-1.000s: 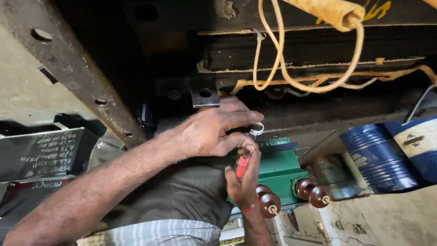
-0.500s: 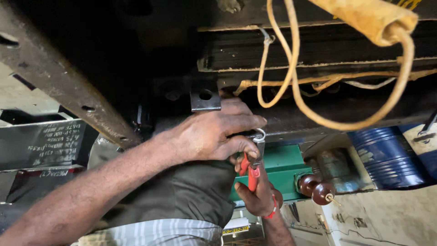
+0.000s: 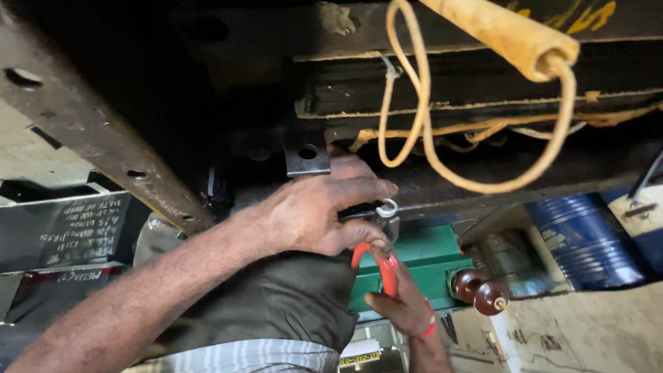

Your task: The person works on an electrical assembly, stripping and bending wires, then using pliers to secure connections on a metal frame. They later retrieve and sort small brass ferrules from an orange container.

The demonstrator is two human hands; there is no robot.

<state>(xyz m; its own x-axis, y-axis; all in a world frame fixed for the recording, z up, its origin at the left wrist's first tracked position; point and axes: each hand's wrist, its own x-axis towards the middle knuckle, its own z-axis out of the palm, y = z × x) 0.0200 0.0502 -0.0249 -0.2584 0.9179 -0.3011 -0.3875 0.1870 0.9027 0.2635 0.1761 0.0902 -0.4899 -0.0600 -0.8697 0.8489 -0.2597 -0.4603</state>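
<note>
While hands (image 3: 359,262) grip red pliers (image 3: 383,266), yellowed cable (image 3: 421,138) dangles above.

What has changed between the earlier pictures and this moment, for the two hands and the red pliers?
The right hand has slid lower along the red-handled pliers, whose handles now show more. The left hand stays clamped by the small metal hook, fingers stretched a little further right. The yellow cable loop hangs lower in the view because the head camera shifted. The green box and blue drum stayed put.
</note>
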